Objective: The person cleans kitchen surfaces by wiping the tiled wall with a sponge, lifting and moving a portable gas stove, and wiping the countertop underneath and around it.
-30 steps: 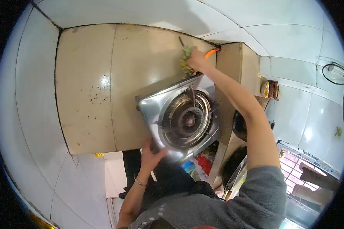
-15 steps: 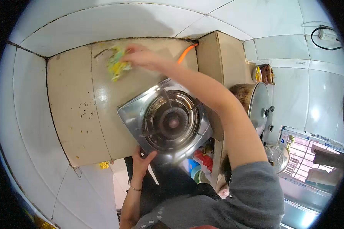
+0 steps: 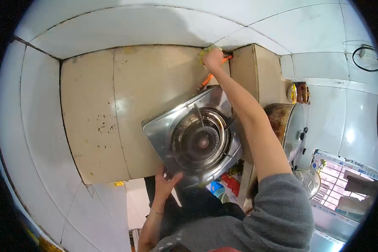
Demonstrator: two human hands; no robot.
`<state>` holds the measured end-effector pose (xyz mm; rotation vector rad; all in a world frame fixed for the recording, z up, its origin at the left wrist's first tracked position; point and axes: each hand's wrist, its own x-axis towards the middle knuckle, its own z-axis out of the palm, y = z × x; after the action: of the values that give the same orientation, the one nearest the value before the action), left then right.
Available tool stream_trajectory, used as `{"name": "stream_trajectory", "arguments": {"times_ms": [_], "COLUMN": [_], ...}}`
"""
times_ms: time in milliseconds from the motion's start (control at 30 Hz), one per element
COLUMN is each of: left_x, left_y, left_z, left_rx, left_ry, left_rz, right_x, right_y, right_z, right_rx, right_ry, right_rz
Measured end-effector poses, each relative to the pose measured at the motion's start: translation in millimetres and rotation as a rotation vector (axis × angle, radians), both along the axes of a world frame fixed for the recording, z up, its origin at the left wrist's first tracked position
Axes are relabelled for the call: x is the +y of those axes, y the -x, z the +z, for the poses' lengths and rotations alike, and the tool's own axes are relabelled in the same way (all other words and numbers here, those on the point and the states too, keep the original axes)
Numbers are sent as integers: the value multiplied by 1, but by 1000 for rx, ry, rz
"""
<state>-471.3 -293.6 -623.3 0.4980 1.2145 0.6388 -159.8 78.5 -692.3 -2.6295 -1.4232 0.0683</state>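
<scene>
My right hand [image 3: 214,59] presses a yellow-green cloth [image 3: 203,53] into the back right corner of the tiled counter [image 3: 151,84], close to the wall. An orange gas hose [image 3: 207,79] runs just below that hand toward the stove. The single-burner steel gas stove [image 3: 157,131] sits turned at an angle, its front corner overhanging the counter edge. My left hand [image 3: 165,185] grips this near corner, thumb on the top side; the fingers underneath are partly hidden.
Dark crumbs [image 3: 105,124] lie scattered on the counter's left part. Right of the stove rises a tiled ledge [image 3: 266,75], with a large lidded pot [image 3: 279,122] and jars [image 3: 299,92] beyond. A red bag [image 3: 231,185] shows below the counter.
My right hand has swept the cloth from the back left of the counter to the back right corner by the hose. The left hand stays on the stove's corner. The view has shifted slightly.
</scene>
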Motion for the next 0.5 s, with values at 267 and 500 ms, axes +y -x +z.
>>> {"name": "stream_trajectory", "arguments": {"times_ms": [267, 500], "left_x": [4, -3], "left_y": [-5, -1], "left_z": [5, -6], "left_rx": [-38, -35], "left_ry": [-32, -37], "left_rz": [9, -18], "right_x": [16, 5], "right_y": [135, 276], "right_z": [-39, 47], "right_rx": [297, 930], "right_ry": [-103, 73], "right_rz": [739, 886]}}
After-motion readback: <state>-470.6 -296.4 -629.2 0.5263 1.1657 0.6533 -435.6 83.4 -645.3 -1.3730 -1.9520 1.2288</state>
